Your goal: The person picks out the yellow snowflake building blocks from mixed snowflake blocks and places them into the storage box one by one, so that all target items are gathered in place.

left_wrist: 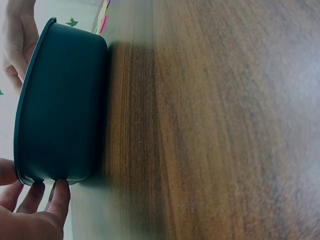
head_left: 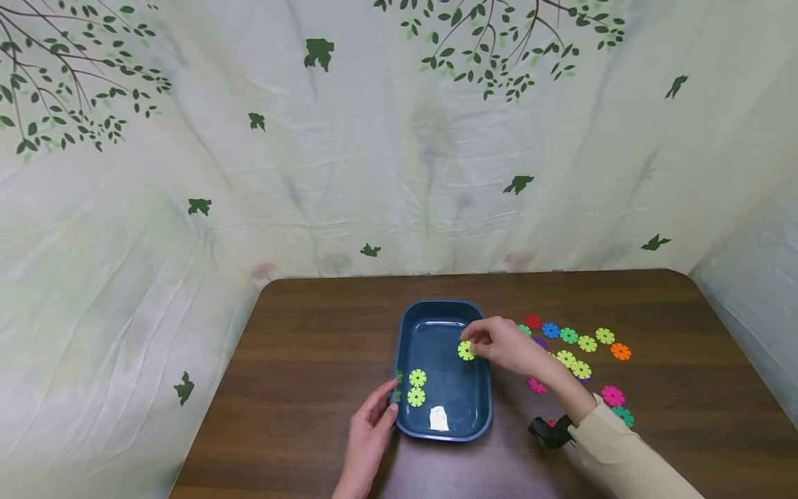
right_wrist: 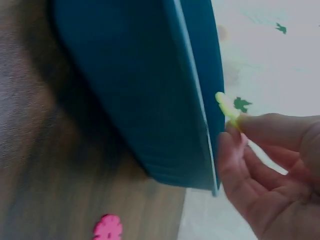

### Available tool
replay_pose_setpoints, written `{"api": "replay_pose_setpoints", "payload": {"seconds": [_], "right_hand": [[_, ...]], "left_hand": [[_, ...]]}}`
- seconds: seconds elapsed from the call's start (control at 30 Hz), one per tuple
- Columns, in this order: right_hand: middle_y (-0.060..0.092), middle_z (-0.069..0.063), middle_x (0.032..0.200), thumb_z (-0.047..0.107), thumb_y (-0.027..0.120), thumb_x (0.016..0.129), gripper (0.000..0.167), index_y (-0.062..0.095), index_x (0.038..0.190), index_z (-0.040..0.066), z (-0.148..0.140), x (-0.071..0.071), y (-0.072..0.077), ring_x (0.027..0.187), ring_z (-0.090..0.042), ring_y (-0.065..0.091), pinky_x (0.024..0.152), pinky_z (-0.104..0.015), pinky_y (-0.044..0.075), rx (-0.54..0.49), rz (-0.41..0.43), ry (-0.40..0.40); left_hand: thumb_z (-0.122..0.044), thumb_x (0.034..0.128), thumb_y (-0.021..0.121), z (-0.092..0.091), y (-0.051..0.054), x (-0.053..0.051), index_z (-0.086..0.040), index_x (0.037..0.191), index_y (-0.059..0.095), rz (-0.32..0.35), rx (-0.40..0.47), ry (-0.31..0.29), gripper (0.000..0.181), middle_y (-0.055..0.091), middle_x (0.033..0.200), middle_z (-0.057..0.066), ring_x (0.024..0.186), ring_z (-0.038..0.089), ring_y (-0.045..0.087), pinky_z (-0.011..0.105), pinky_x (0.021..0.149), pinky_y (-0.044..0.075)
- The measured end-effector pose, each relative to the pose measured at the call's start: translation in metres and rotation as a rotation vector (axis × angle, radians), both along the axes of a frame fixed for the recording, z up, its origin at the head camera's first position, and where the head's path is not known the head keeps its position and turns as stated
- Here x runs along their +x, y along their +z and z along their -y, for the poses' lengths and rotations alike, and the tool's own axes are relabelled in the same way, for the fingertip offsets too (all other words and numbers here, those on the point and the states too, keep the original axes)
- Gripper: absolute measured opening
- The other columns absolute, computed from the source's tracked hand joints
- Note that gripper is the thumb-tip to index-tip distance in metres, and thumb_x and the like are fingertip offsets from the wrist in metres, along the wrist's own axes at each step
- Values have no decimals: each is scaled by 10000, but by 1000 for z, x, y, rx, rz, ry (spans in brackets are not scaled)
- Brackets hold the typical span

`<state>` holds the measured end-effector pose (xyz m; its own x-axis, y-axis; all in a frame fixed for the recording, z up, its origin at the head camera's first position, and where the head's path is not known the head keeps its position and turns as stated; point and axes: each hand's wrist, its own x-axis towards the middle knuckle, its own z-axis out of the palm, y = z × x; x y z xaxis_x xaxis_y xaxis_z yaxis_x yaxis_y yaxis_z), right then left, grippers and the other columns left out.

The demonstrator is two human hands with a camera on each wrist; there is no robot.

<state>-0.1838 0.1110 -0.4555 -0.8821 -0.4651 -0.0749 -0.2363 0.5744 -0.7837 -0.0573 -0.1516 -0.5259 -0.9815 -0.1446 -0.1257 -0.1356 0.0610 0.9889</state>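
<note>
A dark blue rectangular tray (head_left: 445, 378) sits on the table. Fingertips of my left hand (head_left: 369, 433) touch its left side; in the left wrist view, those fingers (left_wrist: 60, 197) rest against the outer wall below the rim. Over the tray's right part, my right hand (head_left: 505, 343) pinches a yellow-green flower-shaped disc (head_left: 465, 351) between thumb and fingers. From the right wrist view, this disc (right_wrist: 227, 107) is tilted, near the rim. Two more yellow-green flower discs, an upper disc (head_left: 418, 378) and a lower disc (head_left: 415, 397), lie at the tray's left side.
Right of the tray, several loose flower discs are scattered, among them a blue disc (head_left: 551, 330), an orange disc (head_left: 620, 351) and a pink disc (head_left: 613, 396). The right forearm passes over some. Leaf-printed cloth (head_left: 399, 173) hangs behind the wooden table (head_left: 299, 388).
</note>
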Motion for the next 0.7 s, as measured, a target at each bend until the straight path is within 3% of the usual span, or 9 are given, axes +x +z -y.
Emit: {"api": "replay_pose_setpoints", "payload": {"seconds": [0.4,0.7], "right_hand": [[627,0,814,-2,683,873,169,728,1022,62,19,-13,7,745,-178,559,659,-294,533,137,132,89],[610,-21,788,-18,636,895,166,711,1030,45,33,-22,10,690,-173,552,619,-289,508,128,164,185]], "left_hand": [[2,933,596,0,1,-2,-115,1294,643,20,-37,10,383,570,1367,80,1277,272,511,381,1049,411],[-16,941,593,-1,2,-2,-121,1306,635,31,-30,11,382,560,1380,79,1282,274,506,417,1062,402]]}}
